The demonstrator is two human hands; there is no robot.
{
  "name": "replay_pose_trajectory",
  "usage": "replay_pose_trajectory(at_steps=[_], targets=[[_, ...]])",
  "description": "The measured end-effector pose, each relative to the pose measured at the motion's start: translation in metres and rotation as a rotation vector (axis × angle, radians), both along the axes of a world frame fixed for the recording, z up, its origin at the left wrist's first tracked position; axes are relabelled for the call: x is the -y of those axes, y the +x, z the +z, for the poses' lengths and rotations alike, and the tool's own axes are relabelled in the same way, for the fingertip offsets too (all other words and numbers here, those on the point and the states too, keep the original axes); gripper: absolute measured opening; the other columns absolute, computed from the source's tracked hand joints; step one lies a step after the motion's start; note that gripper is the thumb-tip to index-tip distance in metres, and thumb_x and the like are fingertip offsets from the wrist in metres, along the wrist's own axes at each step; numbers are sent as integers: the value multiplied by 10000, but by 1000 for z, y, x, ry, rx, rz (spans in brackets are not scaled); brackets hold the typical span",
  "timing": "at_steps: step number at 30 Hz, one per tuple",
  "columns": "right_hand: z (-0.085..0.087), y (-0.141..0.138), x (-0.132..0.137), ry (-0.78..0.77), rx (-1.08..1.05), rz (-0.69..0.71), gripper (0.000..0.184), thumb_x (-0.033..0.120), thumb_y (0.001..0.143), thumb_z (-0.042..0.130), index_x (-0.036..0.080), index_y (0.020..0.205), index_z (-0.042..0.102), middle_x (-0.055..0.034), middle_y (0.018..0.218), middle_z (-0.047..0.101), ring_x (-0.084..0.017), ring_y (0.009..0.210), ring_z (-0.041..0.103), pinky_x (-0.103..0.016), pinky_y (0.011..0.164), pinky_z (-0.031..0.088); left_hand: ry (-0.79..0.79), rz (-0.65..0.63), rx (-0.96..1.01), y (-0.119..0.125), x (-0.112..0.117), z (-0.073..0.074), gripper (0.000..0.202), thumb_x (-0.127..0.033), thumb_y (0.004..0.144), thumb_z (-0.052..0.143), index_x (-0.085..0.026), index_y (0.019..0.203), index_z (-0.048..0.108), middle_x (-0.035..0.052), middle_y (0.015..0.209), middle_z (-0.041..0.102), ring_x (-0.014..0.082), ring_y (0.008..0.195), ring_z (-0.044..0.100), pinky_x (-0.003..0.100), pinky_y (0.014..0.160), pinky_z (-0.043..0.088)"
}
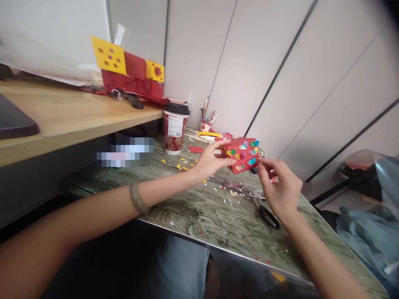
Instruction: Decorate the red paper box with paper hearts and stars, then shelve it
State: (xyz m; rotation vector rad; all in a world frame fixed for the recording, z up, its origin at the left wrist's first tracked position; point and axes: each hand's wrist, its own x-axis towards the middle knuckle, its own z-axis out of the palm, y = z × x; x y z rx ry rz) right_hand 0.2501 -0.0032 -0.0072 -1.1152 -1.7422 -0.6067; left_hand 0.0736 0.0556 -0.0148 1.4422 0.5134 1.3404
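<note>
My left hand [212, 162] grips a small red paper box [236, 145] from its left side, above the table. Rows of colourful paper petals in blue, green, yellow and pink cover the face toward me. Close to the box's right edge is my right hand [279, 187], its thumb and fingertips drawn together. Whether a small piece sits between those fingertips cannot be made out. Under the right hand lie scissors [264, 209] with black handles, partly hidden by it. Paper scraps [233, 193] are scattered on the tabletop below the box.
A lidded paper cup [176, 128] stands left of the box, and a pen holder [205, 126] is at the back by the wall. On the raised wooden shelf [62, 112] sit red and yellow paper boxes [134, 68]. The grey wood-grain table [187, 211] ends close to my lap.
</note>
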Motion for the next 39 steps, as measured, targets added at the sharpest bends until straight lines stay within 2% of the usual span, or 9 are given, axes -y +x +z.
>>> replay_pose_trajectory(at_steps=[4,10,17,29,39], targets=[[1,-1,1,-9,-19,19,82,224,814,578,190,889,579,17,730,563,-103,570,489,-235,556,416,9,8,-5,0,-1,0,559,-132,616,716,-168,1135,512,113,1285,461,194,997,551,384,884,445],[0,-1,-3,-14,30,15,166,280,781,639,196,908,574,7,742,569,-117,590,497,-240,534,414,59,24,-9,1,0,-1,551,-147,609,724,-164,1121,521,115,1309,437,212,1129,474,386,920,426],[0,-1,-3,4,53,54,57,239,805,605,192,779,588,-2,731,583,-124,593,506,-251,534,414,59,40,-19,1,0,-1,541,-126,605,720,-173,1109,528,106,1291,454,219,1144,464,406,935,411],[-2,0,-3,-2,103,7,61,232,793,601,189,755,580,5,685,569,-123,578,505,-244,537,406,202,120,-90,2,-5,-10,567,-249,619,734,-191,1137,511,97,1276,447,219,1168,430,397,985,357],[-3,0,-3,-18,118,18,48,221,805,579,190,770,576,-4,713,580,-127,598,512,-249,566,414,209,141,-107,1,-5,-11,557,-263,612,743,-201,1121,528,96,1270,445,222,1150,436,403,982,354]])
